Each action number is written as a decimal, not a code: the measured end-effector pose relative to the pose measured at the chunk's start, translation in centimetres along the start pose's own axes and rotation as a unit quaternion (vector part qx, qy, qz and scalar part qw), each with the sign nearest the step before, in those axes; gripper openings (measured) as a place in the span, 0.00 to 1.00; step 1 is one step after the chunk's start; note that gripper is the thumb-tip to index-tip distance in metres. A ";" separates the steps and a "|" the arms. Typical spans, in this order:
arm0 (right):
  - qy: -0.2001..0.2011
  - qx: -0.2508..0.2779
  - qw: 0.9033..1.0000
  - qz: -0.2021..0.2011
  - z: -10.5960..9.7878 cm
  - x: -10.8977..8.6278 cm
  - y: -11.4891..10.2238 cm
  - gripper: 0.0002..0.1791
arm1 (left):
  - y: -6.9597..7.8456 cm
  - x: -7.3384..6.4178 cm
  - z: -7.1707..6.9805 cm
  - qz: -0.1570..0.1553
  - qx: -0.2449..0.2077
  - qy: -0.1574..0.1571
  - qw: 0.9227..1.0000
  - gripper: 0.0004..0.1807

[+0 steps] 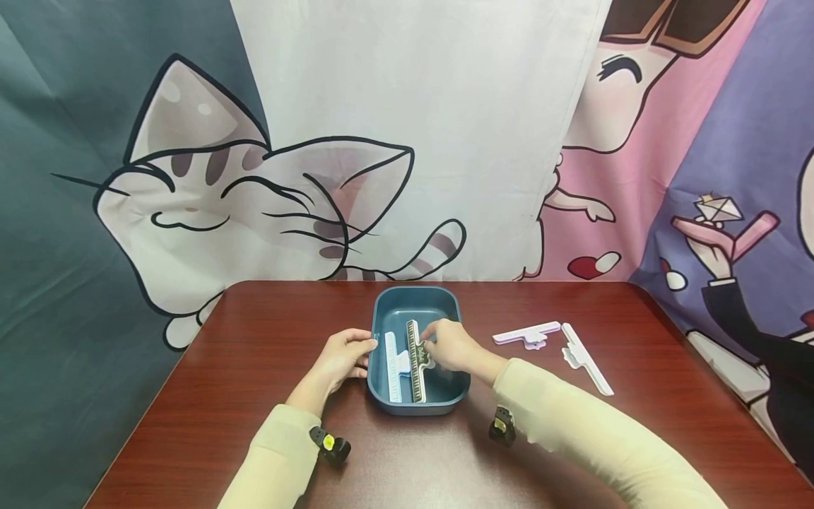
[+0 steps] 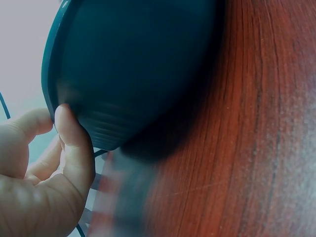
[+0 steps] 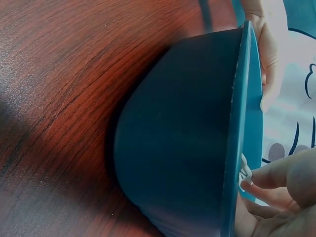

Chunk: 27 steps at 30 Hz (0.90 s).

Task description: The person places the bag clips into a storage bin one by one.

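A dark blue rectangular bin [image 1: 416,409] stands on the table. My left hand [image 1: 340,357] pinches its left rim between thumb and fingers, seen closely in the left wrist view. Inside, a long black-and-white patterned clip [image 1: 416,375] lies lengthwise near the middle. The right hand [image 1: 454,345] reaches over the bin's right side and pinches this clip by its tab; the right wrist view shows the pale tab [image 3: 244,173] at the fingertips, while the bin wall hides the rest. A light blue long clip [image 1: 393,367] lies to its left in the bin.
To the right of the bin, a lilac long clip [image 1: 526,333] and a white long clip [image 1: 588,360] lie on the reddish-brown wooden table [image 1: 267,311]. A cartoon-printed cloth [image 1: 483,141] hangs behind the table's far edge.
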State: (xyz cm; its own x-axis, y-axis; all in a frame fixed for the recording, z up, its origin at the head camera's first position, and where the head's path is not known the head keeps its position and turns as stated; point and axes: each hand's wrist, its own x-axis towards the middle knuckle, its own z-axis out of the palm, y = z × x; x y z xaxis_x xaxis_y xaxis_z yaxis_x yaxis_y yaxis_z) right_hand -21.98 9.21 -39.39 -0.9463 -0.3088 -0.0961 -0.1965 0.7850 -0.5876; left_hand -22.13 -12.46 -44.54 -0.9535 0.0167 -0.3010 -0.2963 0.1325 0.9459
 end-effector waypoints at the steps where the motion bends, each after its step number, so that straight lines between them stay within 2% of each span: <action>1: 0.001 -0.002 1.000 -0.002 0.0 0.0 0.0 0.11 | 0.0 0.0 0.0 -0.002 0.000 0.002 1.000 0.20; 27: -0.008 -0.017 1.000 0.020 0.1 0.2 -0.4 0.12 | 0.0 0.1 0.0 -0.003 0.002 0.004 1.000 0.19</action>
State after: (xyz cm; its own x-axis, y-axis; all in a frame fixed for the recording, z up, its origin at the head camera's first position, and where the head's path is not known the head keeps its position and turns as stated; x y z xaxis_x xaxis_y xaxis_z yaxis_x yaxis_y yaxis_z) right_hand -22.09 8.74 -39.25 -0.9494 -0.2852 -0.1314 -0.1676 0.8140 -0.5562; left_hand -22.19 -12.43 -44.55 -0.9522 0.0074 -0.3055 -0.3017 0.1360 0.9437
